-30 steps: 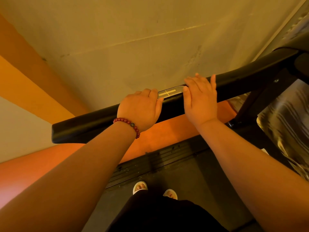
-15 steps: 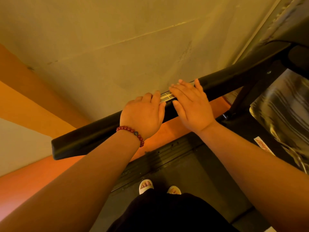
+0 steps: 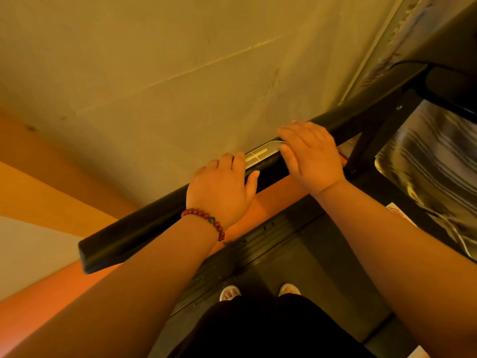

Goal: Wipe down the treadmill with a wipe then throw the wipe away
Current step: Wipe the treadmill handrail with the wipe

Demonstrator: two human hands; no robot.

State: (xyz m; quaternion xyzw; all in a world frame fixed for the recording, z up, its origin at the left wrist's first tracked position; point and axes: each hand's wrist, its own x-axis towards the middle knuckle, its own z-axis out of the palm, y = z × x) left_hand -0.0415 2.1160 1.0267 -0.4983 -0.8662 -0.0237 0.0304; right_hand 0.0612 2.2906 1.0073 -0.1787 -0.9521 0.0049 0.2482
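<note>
The treadmill's black handrail (image 3: 144, 228) runs from lower left to upper right, with a silver sensor plate (image 3: 260, 155) set in its top. My left hand (image 3: 219, 187), with a red bead bracelet at the wrist, grips the rail just left of the plate, fingers over the top and thumb on the near face. Just right of the plate, my right hand (image 3: 312, 153) lies across the rail, palm down, fingers reaching over its far edge. No wipe shows; anything under the right palm is hidden.
I stand on the dark treadmill deck (image 3: 296, 259); my sandalled feet (image 3: 229, 293) are beside its ribbed side strip (image 3: 258, 244). A black upright (image 3: 374, 135) and a shiny striped panel (image 3: 433, 156) are at right. A pale wall (image 3: 180, 73) lies close behind the rail.
My right hand slid left along the rail toward the left hand, then back right, uncovering the sensor plate again. The left hand kept its place on the rail.
</note>
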